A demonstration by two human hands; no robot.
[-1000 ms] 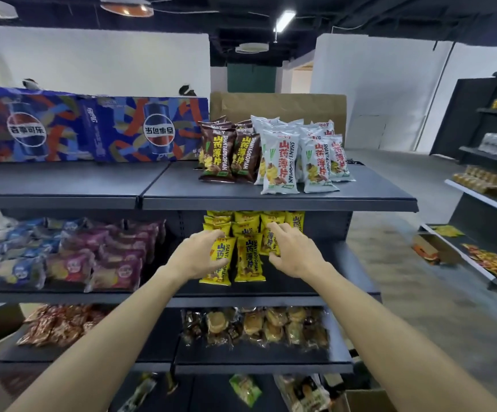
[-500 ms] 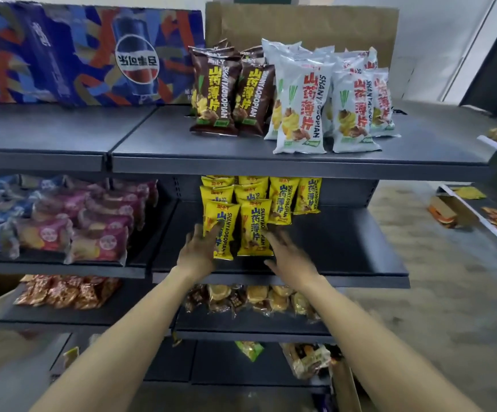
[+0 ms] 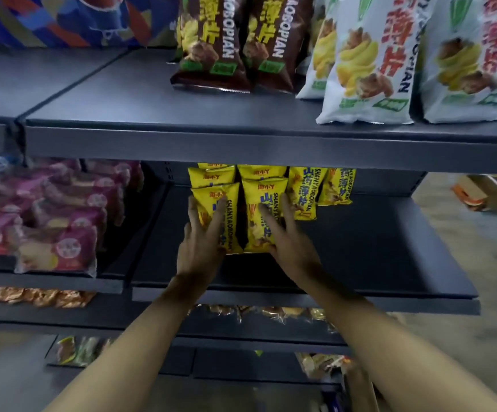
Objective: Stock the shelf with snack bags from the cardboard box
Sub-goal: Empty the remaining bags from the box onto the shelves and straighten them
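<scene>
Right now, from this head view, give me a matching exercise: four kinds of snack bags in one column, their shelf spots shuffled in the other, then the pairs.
Things:
1. yellow bags
2. brown bags
3. white bags
4. purple bags

Places:
A. top shelf, right
B. middle shelf, left section
C. middle shelf, under both hands
D. top shelf, centre

Pairs: 1-C, 2-D, 3-A, 4-B
</scene>
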